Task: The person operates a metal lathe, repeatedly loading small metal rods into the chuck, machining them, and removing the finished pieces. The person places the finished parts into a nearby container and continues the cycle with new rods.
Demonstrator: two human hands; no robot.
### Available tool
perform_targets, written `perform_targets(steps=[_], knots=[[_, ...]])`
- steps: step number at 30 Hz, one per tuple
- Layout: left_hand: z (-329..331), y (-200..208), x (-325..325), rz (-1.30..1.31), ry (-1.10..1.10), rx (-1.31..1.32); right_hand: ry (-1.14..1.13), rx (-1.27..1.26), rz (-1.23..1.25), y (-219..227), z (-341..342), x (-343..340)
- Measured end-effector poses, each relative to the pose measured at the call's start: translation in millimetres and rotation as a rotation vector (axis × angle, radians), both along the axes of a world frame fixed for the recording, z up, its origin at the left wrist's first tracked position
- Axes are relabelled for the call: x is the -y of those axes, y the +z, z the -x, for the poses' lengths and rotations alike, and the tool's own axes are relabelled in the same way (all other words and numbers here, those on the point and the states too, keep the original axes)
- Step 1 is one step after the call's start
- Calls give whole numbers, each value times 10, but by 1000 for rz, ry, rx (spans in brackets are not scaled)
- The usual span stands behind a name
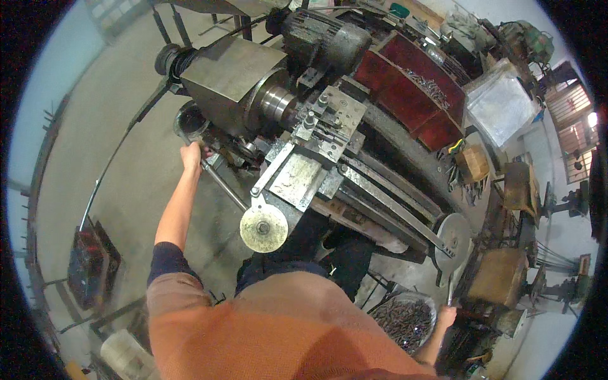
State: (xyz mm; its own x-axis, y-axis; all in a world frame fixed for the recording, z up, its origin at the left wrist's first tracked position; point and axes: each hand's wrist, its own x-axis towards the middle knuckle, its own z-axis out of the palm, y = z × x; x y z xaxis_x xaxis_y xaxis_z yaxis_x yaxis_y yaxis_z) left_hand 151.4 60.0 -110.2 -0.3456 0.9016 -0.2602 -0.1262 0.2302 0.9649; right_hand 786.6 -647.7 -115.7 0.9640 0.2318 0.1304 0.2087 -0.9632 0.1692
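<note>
In front of me stands a small metal-turning lathe with a grey headstock (228, 69) and a shiny round chuck end (278, 104). Left of the machine, my left hand (191, 155) is closed on a thin lever (184, 136) beside a dark round housing. A steel bar (223, 183) slopes down from near that hand toward a pale metal disc (263, 227). Far to the right, my right hand (447, 316) wraps round a metal handle (450, 291) below a larger grey disc (453, 244). A long flat link (392, 206) joins this disc to the tool slide (339, 120).
A dark motor (326, 41) sits behind the headstock. Beyond the bed is a red metal tray (405, 82) with small parts. By my right arm stands a bin (405, 320) of dark metal pieces. A dark red box (92, 266) stands on the floor at left.
</note>
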Motion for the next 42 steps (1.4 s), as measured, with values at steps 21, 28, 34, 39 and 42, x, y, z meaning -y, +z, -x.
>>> perform_targets(steps=[21, 28, 34, 39, 42], knots=[[-81, 129, 210, -46, -13, 50, -183, -165, 94, 733, -367, -874], [255, 30, 184, -96, -182, 103, 53, 355, 10, 156, -79, -591], [1273, -1141, -364, -140, -406, -1090, 148, -98, -459, -322, 938, -852], [711, -885, -351, -37, -683, -1482, 169, -154, -486, -405, 1176, -891], [478, -1242, -239, 22, -368, -1322, 146, -242, -544, 74, 1417, -1238]])
